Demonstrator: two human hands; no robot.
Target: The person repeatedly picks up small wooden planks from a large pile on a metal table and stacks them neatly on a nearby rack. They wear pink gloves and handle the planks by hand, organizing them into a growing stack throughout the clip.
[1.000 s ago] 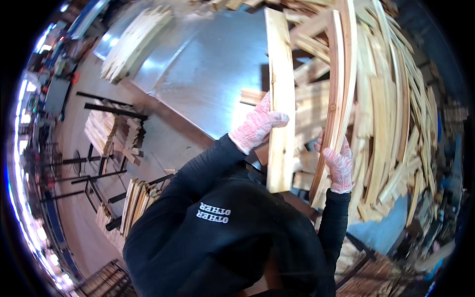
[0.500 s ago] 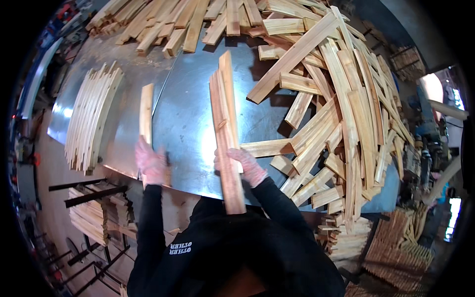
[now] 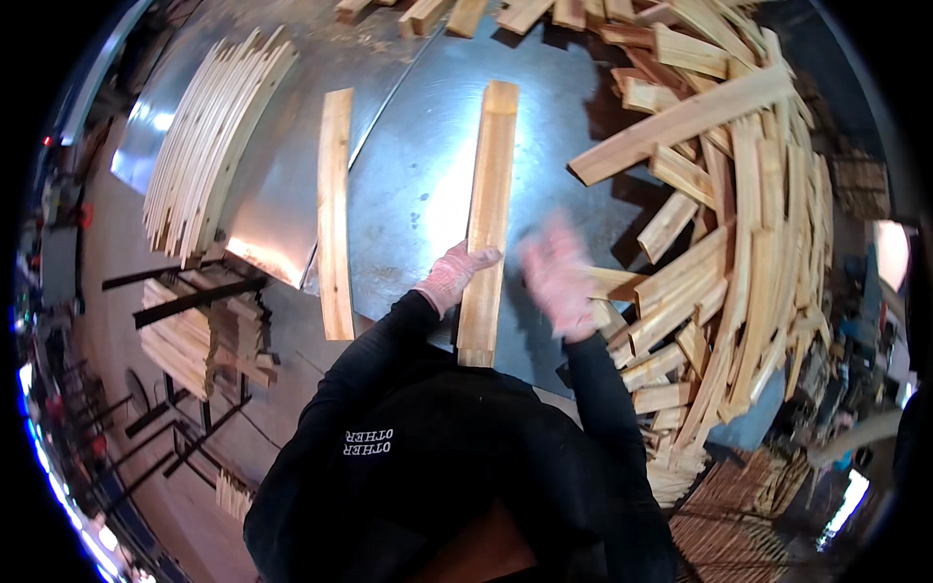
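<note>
A long pale wooden slat (image 3: pixel 488 219) lies lengthwise on the shiny metal table (image 3: pixel 408 185). My left hand (image 3: pixel 449 277), in a pink glove, rests on the slat's left edge near its close end. My right hand (image 3: pixel 556 275), also gloved and blurred by motion, hovers open just right of the slat and holds nothing. A second slat (image 3: pixel 335 209) lies flat on the table farther left, its near end over the table edge.
A big jumbled heap of wooden slats (image 3: pixel 739 223) fills the right side of the table. A neat stack of slats (image 3: pixel 209 146) lies at the left. More stacked wood (image 3: pixel 190 335) sits on a black metal rack below the table's left edge.
The left hand let go of the far-left slat and moved onto the middle one. The right hand released the middle slat and pulled away to the right.
</note>
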